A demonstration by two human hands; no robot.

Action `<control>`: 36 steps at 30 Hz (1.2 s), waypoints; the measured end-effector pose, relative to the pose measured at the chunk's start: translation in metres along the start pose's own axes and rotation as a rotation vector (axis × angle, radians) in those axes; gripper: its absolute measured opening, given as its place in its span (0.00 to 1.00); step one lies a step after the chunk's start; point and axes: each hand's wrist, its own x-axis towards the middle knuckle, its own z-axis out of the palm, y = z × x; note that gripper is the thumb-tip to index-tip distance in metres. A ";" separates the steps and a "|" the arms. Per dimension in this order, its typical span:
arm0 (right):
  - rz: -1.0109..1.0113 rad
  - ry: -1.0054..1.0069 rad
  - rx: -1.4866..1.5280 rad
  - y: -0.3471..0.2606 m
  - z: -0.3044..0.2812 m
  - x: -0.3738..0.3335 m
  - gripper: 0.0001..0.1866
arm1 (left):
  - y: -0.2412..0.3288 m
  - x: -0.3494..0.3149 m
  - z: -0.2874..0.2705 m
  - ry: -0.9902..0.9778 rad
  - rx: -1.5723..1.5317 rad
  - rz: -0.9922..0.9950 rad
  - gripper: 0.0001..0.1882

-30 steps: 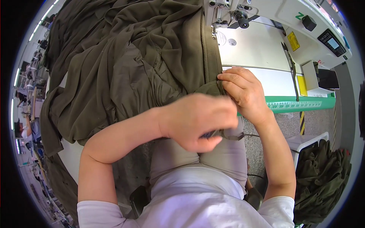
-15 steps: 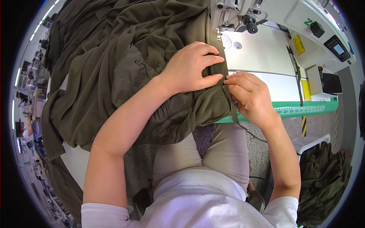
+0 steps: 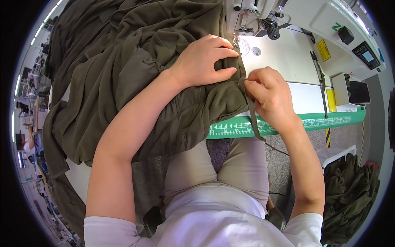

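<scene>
A large olive-green garment [image 3: 111,82] lies in folds across the left of the sewing table, its right edge running under the needle area of a white sewing machine [image 3: 304,14]. My left hand [image 3: 205,61] rests on the cloth near that edge, fingers spread. At the edge, closer to me, my right hand [image 3: 269,92] pinches a narrow olive strip [image 3: 252,115] against the fabric. The strip's loose end hangs over the green ruler edge [image 3: 234,126]. What lies beneath my right fingertips is partly hidden.
Dark scissors or snips [image 3: 319,68] lie on the machine bed, right of my right hand. Beside them stands a small white box [image 3: 341,88] holding something black. More olive cloth [image 3: 349,201] is heaped low at the right. A control panel [image 3: 365,54] sits on the machine.
Both hands and the garment's edge have shifted away from me, toward the machine. More of the green ruler edge now shows, and my right fingers are more curled.
</scene>
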 end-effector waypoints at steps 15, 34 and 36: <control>-0.072 0.011 -0.011 -0.004 -0.002 -0.006 0.20 | 0.036 0.029 -0.045 -0.473 -0.100 0.024 0.08; -0.121 0.052 0.050 -0.003 -0.006 -0.007 0.22 | 0.139 -0.026 -0.056 -0.336 -0.356 0.102 0.06; -0.133 0.068 0.049 -0.004 -0.006 -0.007 0.21 | 0.137 -0.028 -0.051 -0.305 -0.414 0.101 0.06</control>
